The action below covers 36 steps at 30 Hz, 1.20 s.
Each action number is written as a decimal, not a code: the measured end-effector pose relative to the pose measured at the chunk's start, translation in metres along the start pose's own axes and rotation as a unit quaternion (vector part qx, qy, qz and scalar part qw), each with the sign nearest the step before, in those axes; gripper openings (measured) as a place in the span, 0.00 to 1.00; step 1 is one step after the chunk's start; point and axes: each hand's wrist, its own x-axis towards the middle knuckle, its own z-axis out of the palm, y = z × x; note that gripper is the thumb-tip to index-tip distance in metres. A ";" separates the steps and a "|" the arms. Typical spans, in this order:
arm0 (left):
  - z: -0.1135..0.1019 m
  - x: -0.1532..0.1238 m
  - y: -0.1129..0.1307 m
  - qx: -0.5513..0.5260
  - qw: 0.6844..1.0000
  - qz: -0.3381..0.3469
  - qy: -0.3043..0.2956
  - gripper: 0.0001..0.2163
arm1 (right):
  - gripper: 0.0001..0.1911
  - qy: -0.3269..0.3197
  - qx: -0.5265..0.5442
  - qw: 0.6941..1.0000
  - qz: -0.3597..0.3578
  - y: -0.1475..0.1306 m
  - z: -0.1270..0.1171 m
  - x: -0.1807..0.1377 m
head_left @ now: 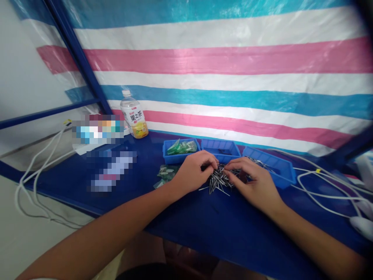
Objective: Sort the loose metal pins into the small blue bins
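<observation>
A loose pile of thin metal pins (219, 181) lies on the blue table, pointing in all directions. My left hand (196, 169) is at the pile's left side, thumb and forefinger pinched on pins at its upper edge. From the right, my right hand (253, 181) reaches in with thumb and fingers closed on pins too. Exactly how many pins each hand grips is too small to tell. Behind my hands stand a blue bin (182, 158) with green packets (183, 147), a middle blue bin (221, 156) and a right blue bin (284, 175) with more metal pins (260, 162).
Clear bags with green contents (166, 172) lie left of my left hand. A drink bottle (134, 116) stands at the back left, near blurred-out items. White cables (320, 194) run over the table's right side; others (36, 186) hang at the left. A striped sheet (218, 60) hangs behind.
</observation>
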 end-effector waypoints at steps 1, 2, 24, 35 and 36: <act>0.000 0.000 0.000 0.000 1.000 0.001 0.002 0.08 | 0.06 0.003 0.003 1.000 0.003 -0.001 0.000 0.000; 0.000 -0.001 -0.001 0.001 1.000 0.002 0.003 0.09 | 0.06 0.006 0.006 1.000 0.007 -0.001 -0.001 -0.001; 0.006 -0.004 0.011 -0.097 0.992 -0.080 -0.014 0.07 | 0.03 -0.009 -0.042 0.998 -0.045 -0.009 0.001 -0.002; 0.006 -0.004 0.015 -0.072 0.996 -0.056 0.003 0.15 | 0.11 0.001 -0.012 0.999 0.048 -0.014 0.002 -0.004; 0.005 -0.004 0.016 -0.054 0.997 -0.052 0.004 0.14 | 0.15 0.005 -0.004 0.999 0.053 -0.013 0.001 -0.004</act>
